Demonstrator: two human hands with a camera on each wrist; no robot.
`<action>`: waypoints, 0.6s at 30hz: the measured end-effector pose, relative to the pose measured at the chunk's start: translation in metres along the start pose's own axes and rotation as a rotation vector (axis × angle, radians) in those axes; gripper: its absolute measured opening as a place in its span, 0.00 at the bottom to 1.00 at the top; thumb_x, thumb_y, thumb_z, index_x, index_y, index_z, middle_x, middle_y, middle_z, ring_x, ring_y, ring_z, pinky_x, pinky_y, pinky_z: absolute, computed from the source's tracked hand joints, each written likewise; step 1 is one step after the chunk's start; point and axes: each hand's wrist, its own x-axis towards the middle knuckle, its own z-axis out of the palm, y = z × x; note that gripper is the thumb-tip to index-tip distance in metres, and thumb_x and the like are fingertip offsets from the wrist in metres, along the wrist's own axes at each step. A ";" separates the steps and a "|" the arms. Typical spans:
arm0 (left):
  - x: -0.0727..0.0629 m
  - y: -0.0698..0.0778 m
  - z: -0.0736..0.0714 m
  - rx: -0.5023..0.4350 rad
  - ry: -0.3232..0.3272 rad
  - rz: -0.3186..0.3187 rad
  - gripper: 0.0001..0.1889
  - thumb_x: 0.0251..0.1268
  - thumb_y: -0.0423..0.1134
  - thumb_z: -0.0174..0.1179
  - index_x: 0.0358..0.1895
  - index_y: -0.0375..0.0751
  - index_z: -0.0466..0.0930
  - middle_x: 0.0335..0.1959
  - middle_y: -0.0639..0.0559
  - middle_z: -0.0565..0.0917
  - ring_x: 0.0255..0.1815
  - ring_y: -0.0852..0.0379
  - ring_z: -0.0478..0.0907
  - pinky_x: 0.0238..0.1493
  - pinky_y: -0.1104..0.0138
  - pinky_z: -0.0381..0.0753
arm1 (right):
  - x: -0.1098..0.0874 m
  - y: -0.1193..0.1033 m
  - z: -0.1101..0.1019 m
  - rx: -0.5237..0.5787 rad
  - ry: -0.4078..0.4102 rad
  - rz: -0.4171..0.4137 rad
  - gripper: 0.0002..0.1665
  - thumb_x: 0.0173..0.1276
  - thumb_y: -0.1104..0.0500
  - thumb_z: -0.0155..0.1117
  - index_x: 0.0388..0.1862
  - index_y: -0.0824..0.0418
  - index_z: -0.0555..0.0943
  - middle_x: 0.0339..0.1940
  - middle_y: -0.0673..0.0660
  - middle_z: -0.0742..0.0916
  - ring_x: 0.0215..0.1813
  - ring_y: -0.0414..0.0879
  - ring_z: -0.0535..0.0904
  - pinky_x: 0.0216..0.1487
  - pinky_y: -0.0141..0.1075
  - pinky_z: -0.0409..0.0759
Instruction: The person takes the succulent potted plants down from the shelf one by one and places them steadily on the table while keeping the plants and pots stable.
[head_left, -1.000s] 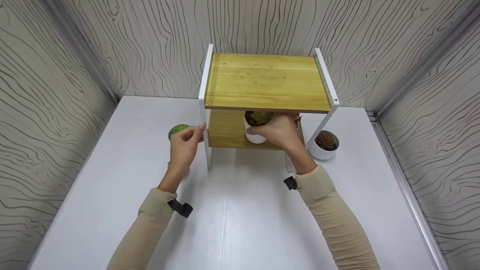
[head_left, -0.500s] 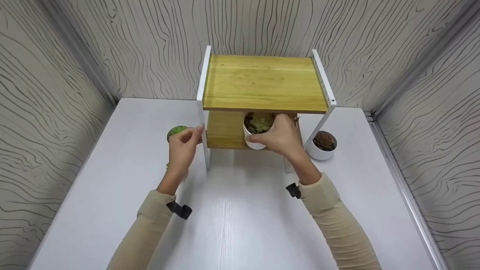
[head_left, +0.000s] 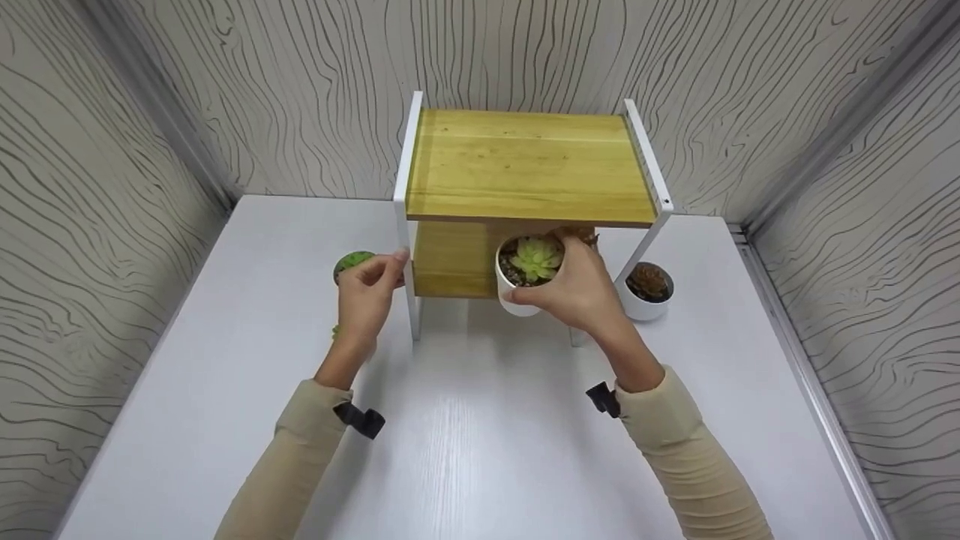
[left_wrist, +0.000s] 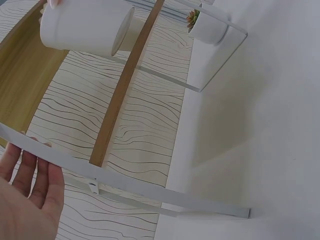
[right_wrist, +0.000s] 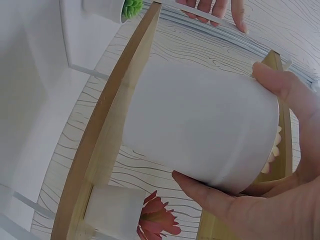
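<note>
My right hand (head_left: 581, 289) grips a white pot (right_wrist: 200, 125) with a pale green succulent (head_left: 537, 259), thumb and fingers on opposite sides near the rim. The pot is tilted toward me at the front edge of the lower wooden shelf (head_left: 454, 262). In the left wrist view its base appears slightly apart from the board. My left hand (head_left: 367, 296) holds the white front post (left_wrist: 55, 152) of the two-tier rack at its left side; the thumb is hidden in the left wrist view. Behind the held pot, a red succulent (right_wrist: 157, 217) in a white pot stands on the lower shelf.
The rack's upper wooden shelf (head_left: 532, 165) overhangs the right hand. A brown succulent pot (head_left: 646, 292) stands on the white table (head_left: 465, 450) beside the rack's right leg. Left of the rack a green plant pot (head_left: 352, 261) is partly covered by the left hand.
My right hand has drawn the pot forward from under the upper shelf, slightly right, bringing its succulent into fuller view. My left hand has stayed at the post.
</note>
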 end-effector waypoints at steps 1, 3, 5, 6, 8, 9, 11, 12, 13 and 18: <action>0.000 0.000 0.000 -0.004 0.001 0.003 0.25 0.60 0.62 0.60 0.40 0.42 0.85 0.42 0.49 0.83 0.44 0.54 0.80 0.54 0.65 0.83 | -0.002 0.000 -0.001 -0.001 -0.002 0.005 0.63 0.37 0.44 0.84 0.72 0.55 0.61 0.65 0.56 0.75 0.66 0.52 0.72 0.68 0.49 0.72; -0.001 0.000 0.000 -0.010 0.002 0.006 0.25 0.60 0.62 0.60 0.40 0.42 0.85 0.41 0.49 0.83 0.44 0.54 0.80 0.54 0.65 0.83 | -0.005 0.001 -0.002 -0.011 -0.008 0.024 0.64 0.37 0.43 0.83 0.72 0.57 0.61 0.65 0.57 0.76 0.65 0.52 0.73 0.68 0.49 0.73; 0.000 0.000 0.000 -0.005 0.001 0.008 0.25 0.60 0.63 0.60 0.40 0.42 0.85 0.42 0.50 0.83 0.44 0.55 0.80 0.54 0.65 0.83 | -0.008 0.002 -0.004 -0.022 -0.014 0.043 0.65 0.37 0.42 0.83 0.72 0.59 0.60 0.65 0.58 0.76 0.65 0.53 0.73 0.67 0.50 0.74; 0.000 0.000 0.001 -0.004 -0.002 0.010 0.25 0.60 0.63 0.60 0.41 0.42 0.85 0.42 0.50 0.83 0.45 0.55 0.81 0.54 0.65 0.83 | -0.009 0.003 -0.005 -0.028 -0.018 0.051 0.65 0.38 0.42 0.83 0.72 0.59 0.59 0.65 0.58 0.76 0.65 0.53 0.74 0.67 0.50 0.74; 0.000 -0.001 0.001 0.002 -0.009 0.012 0.26 0.60 0.63 0.59 0.42 0.41 0.85 0.42 0.51 0.83 0.46 0.55 0.81 0.55 0.64 0.83 | -0.013 0.004 -0.006 -0.034 -0.025 0.063 0.66 0.38 0.42 0.83 0.73 0.59 0.59 0.64 0.59 0.76 0.64 0.53 0.74 0.66 0.50 0.75; 0.000 -0.001 0.001 0.005 -0.012 0.013 0.26 0.60 0.63 0.59 0.42 0.41 0.85 0.43 0.51 0.83 0.46 0.55 0.81 0.55 0.64 0.83 | -0.015 0.004 -0.007 -0.037 -0.027 0.068 0.66 0.38 0.42 0.83 0.73 0.59 0.59 0.64 0.58 0.77 0.64 0.52 0.75 0.65 0.49 0.76; -0.001 0.000 0.001 0.008 -0.012 0.011 0.27 0.60 0.63 0.59 0.43 0.41 0.84 0.43 0.51 0.83 0.46 0.55 0.81 0.55 0.64 0.82 | -0.019 0.005 -0.009 -0.037 -0.033 0.071 0.65 0.37 0.42 0.83 0.72 0.58 0.60 0.63 0.58 0.77 0.63 0.52 0.75 0.63 0.49 0.77; -0.001 0.000 0.001 0.006 -0.010 0.010 0.27 0.60 0.63 0.59 0.43 0.41 0.84 0.43 0.51 0.83 0.46 0.55 0.81 0.55 0.64 0.83 | -0.021 0.005 -0.010 -0.035 -0.037 0.071 0.65 0.37 0.42 0.83 0.72 0.58 0.61 0.63 0.57 0.78 0.63 0.52 0.76 0.63 0.48 0.77; -0.001 0.000 0.001 0.007 -0.008 0.009 0.27 0.60 0.63 0.59 0.43 0.41 0.84 0.43 0.51 0.82 0.46 0.55 0.81 0.55 0.64 0.83 | -0.023 0.005 -0.011 -0.034 -0.043 0.072 0.64 0.37 0.42 0.83 0.72 0.58 0.61 0.63 0.57 0.78 0.62 0.52 0.76 0.62 0.48 0.78; -0.001 0.001 0.000 0.010 -0.007 -0.006 0.27 0.60 0.63 0.59 0.43 0.41 0.84 0.42 0.51 0.82 0.46 0.55 0.81 0.56 0.64 0.82 | -0.034 0.006 -0.015 -0.039 -0.080 0.106 0.66 0.37 0.39 0.82 0.72 0.59 0.60 0.62 0.57 0.77 0.62 0.52 0.76 0.61 0.49 0.78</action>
